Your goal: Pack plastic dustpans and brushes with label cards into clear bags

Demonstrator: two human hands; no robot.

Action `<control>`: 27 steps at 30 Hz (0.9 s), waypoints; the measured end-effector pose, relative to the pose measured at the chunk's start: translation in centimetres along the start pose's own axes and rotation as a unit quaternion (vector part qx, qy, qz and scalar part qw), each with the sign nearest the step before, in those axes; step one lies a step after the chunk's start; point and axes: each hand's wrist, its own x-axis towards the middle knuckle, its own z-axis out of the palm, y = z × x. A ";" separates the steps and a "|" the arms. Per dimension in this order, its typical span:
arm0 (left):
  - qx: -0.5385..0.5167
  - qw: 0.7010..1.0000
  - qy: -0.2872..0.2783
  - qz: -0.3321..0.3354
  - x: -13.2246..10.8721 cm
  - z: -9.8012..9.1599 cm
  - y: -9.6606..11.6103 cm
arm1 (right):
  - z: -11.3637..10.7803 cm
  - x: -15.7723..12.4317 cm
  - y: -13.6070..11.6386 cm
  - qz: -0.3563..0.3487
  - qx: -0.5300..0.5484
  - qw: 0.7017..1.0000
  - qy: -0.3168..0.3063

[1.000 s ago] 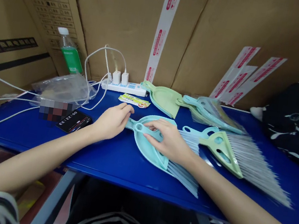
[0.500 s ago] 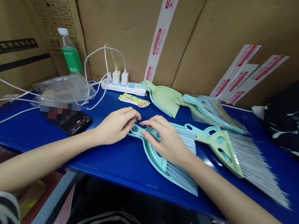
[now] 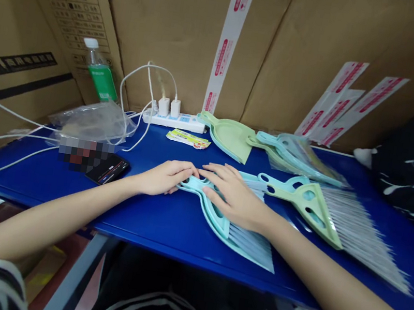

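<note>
A light-blue dustpan [image 3: 253, 257] lies on the blue table with a matching light-blue hand brush [image 3: 222, 225] nested on it. My left hand [image 3: 168, 176] is closed at the handle end, thumb above and fingers curled at the far side. Stretched out across the brush is my right hand [image 3: 237, 196], open, fingertips near the left hand and thumb over the brush's handle; it hides part of both tools. To the right lie a green hand brush [image 3: 317, 214] with grey bristles and, partly under it, the handle of another blue tool [image 3: 266, 178].
Behind stand a green dustpan [image 3: 234, 133] and bagged blue and green dustpans [image 3: 297, 153]. A snack packet [image 3: 188, 139], power strip [image 3: 192, 124] with white cables, phone [image 3: 110, 168], plastic bag [image 3: 92, 121] and bottle [image 3: 103, 81] are at the left. Cardboard [image 3: 306, 45] walls the back.
Both hands have come down onto the blue dustpan and brush. My left hand has closed at the handle end; my right hand's fingers have straightened across the brush. The view has shifted slightly.
</note>
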 end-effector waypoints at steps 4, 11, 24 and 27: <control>-0.063 0.998 -0.016 -0.019 0.2 -0.1 -0.1 | 0.3 0.2 0.0 -0.005 0.024 1.000 -0.002; -0.087 0.995 -0.042 -0.024 0.3 -0.3 0.1 | 0.1 0.2 0.4 -0.018 0.035 0.999 -0.006; -0.114 0.992 -0.042 -0.036 0.1 -0.5 0.2 | -0.6 -0.3 1.1 -0.022 0.037 0.997 -0.064; -0.116 0.992 -0.045 -0.036 0.1 -0.5 0.2 | -0.5 -0.3 1.2 -0.023 0.040 0.997 -0.062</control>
